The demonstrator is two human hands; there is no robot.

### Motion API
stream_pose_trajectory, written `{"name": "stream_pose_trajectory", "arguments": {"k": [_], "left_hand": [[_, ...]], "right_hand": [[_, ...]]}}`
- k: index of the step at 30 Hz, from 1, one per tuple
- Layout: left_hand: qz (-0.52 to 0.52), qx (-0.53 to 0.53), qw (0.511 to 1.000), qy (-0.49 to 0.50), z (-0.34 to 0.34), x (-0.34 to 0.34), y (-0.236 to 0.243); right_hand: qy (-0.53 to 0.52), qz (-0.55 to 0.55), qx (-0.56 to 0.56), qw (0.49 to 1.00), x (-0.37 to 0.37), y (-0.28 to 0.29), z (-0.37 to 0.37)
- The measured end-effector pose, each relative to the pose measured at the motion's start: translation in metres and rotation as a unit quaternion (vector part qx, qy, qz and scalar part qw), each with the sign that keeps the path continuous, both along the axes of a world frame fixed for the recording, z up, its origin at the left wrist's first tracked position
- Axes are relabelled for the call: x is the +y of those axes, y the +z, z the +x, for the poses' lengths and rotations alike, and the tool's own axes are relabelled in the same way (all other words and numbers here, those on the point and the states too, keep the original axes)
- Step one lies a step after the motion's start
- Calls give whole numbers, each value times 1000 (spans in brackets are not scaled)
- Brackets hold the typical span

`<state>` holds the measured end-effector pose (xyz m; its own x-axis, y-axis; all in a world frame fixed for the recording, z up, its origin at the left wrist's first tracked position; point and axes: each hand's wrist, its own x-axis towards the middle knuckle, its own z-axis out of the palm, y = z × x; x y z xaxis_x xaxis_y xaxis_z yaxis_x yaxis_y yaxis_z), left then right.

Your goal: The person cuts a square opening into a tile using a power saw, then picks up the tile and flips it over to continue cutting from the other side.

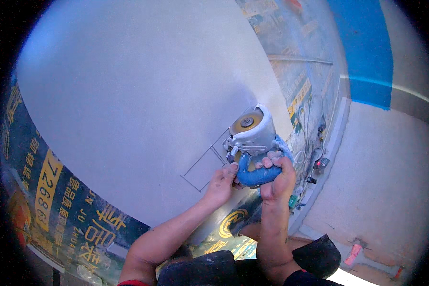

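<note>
- The head camera looks down from the wearer's head; the forearms (176, 229) rise from the lower edge.
- It faces a pale board (128, 95) spanning the centre and upper left.
- Near enough to show fingers on the left hand (221, 185) and right hand (280, 177), right of centre.
- Straight edges bow toward the black rim.

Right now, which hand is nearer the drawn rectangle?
Left: the left hand, on the disc cutter, is just below-right of the rectangle; the right hand, gripping the blue handle, is farther right.
</note>
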<state>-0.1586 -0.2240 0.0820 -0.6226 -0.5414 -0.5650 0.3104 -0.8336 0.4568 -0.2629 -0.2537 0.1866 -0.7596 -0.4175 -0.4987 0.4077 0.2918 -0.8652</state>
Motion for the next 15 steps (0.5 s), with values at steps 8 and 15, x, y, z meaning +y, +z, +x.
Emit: {"name": "stream_pose_trajectory", "arguments": {"k": [8,15], "left_hand": [[-9,17,1000,-14,9,1,0],[26,5,1000,16,9,4,7]], "right_hand": [[-11,27,8,1000,1,2,7],[-7,17,0,1000,1,3,10]]}}
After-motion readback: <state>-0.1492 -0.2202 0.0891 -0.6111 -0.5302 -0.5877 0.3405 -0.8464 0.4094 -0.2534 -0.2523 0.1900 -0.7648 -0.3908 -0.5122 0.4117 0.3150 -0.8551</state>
